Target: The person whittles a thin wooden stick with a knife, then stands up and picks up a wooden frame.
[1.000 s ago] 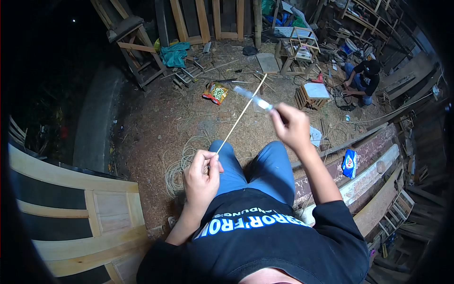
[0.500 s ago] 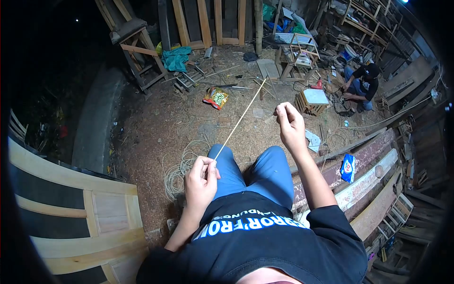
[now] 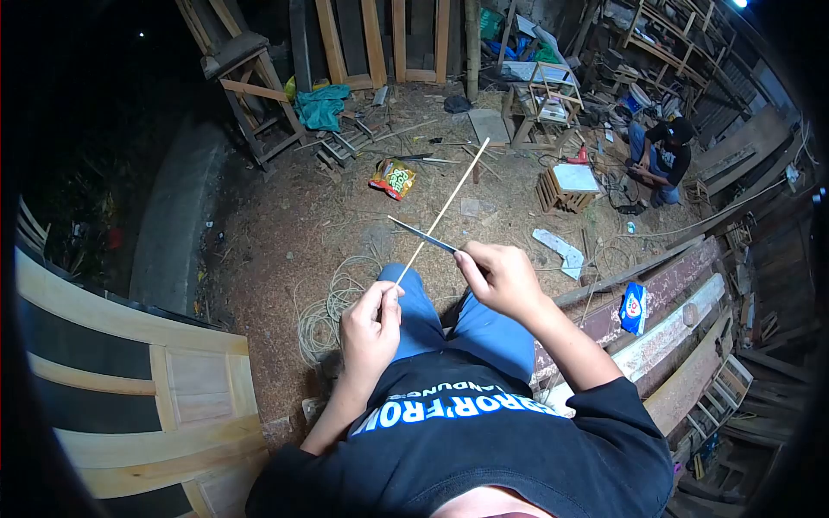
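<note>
1. Far left: a pale wooden door panel (image 3: 129,380) leans at the frame edge. A coil (image 3: 332,306) of thin cane lies on the littered ground beside it.
2. Left hand (image 3: 370,332): the thumb and fingers (image 3: 386,298) are pressed together, pinching the near end of the strip (image 3: 445,207) above the left knee.
3. Strip: a thin, pale length of cane that rises from that pinch, up and away, to a free tip in the air over the ground.
4. Knife (image 3: 410,228): its dark blade lies across the strip just beyond the left hand, touching it as far as I can tell.
5. Right hand (image 3: 501,278): the fingers (image 3: 471,263) are curled tight around the knife handle.
6. My judgement on technique: I would hold the blade at a shallow angle, stroke away from the pinching fingers, and brace the strip firmly so it does not whip or split.
7. Right: a blue packet (image 3: 635,304) rests on a worn plank (image 3: 665,332). Well apart, another person (image 3: 661,155) crouches among the timber.
</note>
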Action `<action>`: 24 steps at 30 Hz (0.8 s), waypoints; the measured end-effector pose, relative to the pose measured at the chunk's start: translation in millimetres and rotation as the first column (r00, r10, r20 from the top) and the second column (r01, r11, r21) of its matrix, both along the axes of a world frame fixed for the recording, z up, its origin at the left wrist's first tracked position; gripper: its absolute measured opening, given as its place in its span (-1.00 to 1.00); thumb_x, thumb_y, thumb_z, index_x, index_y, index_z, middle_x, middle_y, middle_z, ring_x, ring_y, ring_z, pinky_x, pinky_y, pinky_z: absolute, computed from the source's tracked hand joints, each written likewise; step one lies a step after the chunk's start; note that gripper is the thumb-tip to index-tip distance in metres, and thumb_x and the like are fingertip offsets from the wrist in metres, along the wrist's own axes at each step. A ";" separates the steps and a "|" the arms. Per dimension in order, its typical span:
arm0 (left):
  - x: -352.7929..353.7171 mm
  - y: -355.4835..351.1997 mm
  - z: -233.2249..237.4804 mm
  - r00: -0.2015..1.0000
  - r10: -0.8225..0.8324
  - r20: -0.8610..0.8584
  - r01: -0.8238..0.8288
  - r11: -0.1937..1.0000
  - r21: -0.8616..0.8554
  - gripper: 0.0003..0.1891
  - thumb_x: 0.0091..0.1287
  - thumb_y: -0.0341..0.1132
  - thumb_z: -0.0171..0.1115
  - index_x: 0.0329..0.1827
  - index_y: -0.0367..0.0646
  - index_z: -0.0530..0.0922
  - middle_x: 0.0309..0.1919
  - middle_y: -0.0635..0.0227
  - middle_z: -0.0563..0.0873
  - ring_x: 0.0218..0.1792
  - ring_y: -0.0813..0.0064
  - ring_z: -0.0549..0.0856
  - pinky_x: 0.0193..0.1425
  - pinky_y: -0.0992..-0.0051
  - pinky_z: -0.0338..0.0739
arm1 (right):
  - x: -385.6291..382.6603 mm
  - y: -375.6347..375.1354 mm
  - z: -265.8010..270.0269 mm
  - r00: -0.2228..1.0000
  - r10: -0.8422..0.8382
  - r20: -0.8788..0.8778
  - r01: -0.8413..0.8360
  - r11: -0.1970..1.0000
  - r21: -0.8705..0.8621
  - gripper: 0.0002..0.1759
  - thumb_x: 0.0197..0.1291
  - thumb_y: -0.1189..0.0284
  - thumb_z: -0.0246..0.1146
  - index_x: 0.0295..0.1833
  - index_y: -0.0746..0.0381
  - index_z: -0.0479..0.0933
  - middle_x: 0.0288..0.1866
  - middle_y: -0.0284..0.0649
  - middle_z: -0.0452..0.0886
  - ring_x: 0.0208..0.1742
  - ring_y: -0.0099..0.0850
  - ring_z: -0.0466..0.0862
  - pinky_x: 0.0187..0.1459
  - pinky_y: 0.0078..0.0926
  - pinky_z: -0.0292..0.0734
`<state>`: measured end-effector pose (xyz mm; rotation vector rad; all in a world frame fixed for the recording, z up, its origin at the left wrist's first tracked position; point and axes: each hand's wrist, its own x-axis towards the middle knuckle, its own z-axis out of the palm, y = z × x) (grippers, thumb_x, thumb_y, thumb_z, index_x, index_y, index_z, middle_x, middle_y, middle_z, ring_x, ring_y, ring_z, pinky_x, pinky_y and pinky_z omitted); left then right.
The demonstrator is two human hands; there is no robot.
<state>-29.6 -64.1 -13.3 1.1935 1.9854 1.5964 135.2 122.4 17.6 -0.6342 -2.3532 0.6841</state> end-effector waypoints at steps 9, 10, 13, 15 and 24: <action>1.3 7.3 9.6 0.995 0.020 -0.102 -0.017 0.999 0.034 -0.93 0.58 -0.45 0.25 -0.10 -0.22 0.67 -0.56 0.28 0.67 -0.54 0.46 0.73 -0.40 0.41 0.54 | 1.6 -6.9 13.0 0.995 -0.097 0.022 0.087 0.956 0.279 -0.70 0.48 0.34 0.32 -0.36 0.21 0.55 -0.52 -0.08 0.59 -0.50 -0.10 0.68 -0.44 -0.21 0.55; 1.3 7.0 11.2 0.995 0.017 -0.096 -0.013 0.999 0.044 -0.94 0.58 -0.47 0.25 -0.11 -0.22 0.66 -0.56 0.28 0.67 -0.54 0.42 0.73 -0.40 0.41 0.54 | 2.0 9.8 9.3 0.983 -0.181 -0.044 0.186 0.940 0.287 -0.70 0.47 0.33 0.33 -0.36 0.19 0.55 -0.52 -0.11 0.59 -0.50 -0.11 0.69 -0.45 -0.21 0.56; 2.2 9.4 11.4 0.984 0.048 -0.174 -0.041 0.998 0.041 -0.94 0.57 -0.48 0.25 -0.10 -0.23 0.66 -0.55 0.27 0.68 -0.54 0.41 0.73 -0.40 0.41 0.53 | 2.3 20.7 11.4 0.970 -0.234 -0.064 0.241 0.906 0.349 -0.65 0.46 0.24 0.36 -0.38 0.14 0.52 -0.54 -0.15 0.60 -0.52 -0.14 0.70 -0.48 -0.18 0.59; 1.8 10.9 11.8 0.988 0.039 -0.148 -0.036 0.999 0.026 -0.95 0.56 -0.47 0.26 -0.09 -0.21 0.67 -0.54 0.25 0.68 -0.54 0.39 0.73 -0.40 0.38 0.54 | 0.3 -1.8 5.8 1.000 -0.024 -0.004 0.024 0.941 0.337 -0.65 0.46 0.24 0.36 -0.39 0.14 0.53 -0.53 -0.14 0.59 -0.52 -0.12 0.69 -0.48 -0.17 0.59; -0.1 15.6 10.9 0.975 -0.048 -0.215 0.039 0.998 -0.048 -0.94 0.56 -0.47 0.24 -0.11 -0.20 0.66 -0.50 0.23 0.73 -0.47 0.36 0.79 -0.35 0.34 0.59 | 6.6 68.3 2.8 0.865 -0.363 -0.345 0.206 0.886 -0.415 -0.69 0.58 0.23 0.32 -0.11 0.28 0.70 -0.44 -0.47 0.57 -0.41 -0.68 0.46 -0.35 -0.56 0.34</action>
